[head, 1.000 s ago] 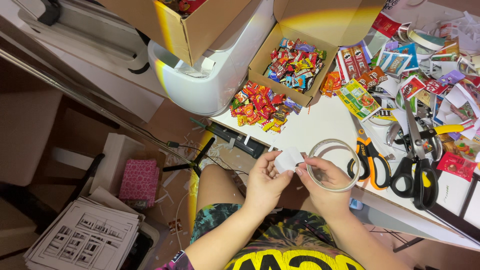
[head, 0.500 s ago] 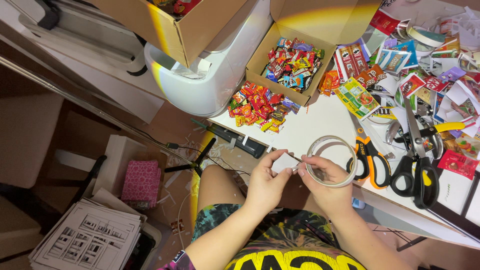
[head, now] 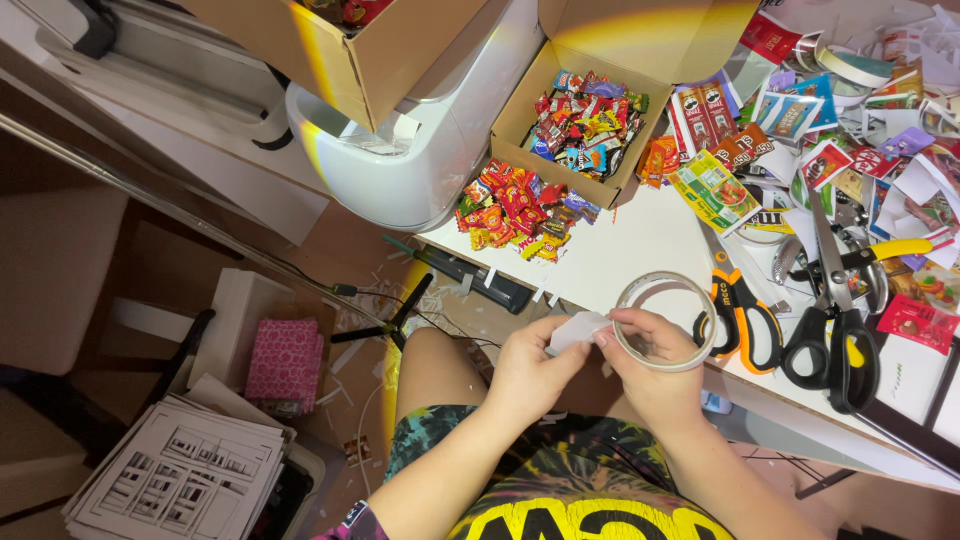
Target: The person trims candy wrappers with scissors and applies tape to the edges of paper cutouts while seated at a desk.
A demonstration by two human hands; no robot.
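Both hands have stayed almost where they were half a second ago, just off the near edge of the tabletop (head: 640,250), with the tape roll (head: 665,322) tilted a shade more toward the camera.

The right hand (head: 655,370) is closed around the roll's near rim, thumb and forefinger pinched on the band at its left side. The left hand (head: 530,365) is curled shut on a small white paper (head: 578,330), its fingertips meeting the right hand's where the paper touches the roll. So the roll sits in the right hand, above the lap and just in front of the table edge; the paper lies between the two hands, touching both.

What could go wrong, as I judge it: the free end of the tape may fold back on itself or stick to a fingertip, since both thumbs crowd one small spot. The paper is light and held only at one edge, so a tug on the tape could crease it or pull it loose, and it would drop to the littered floor (head: 340,300). The orange scissors (head: 740,315) lie just beside the roll, blades away, handles near the right knuckles; a sweep of that hand could knock them off the edge.
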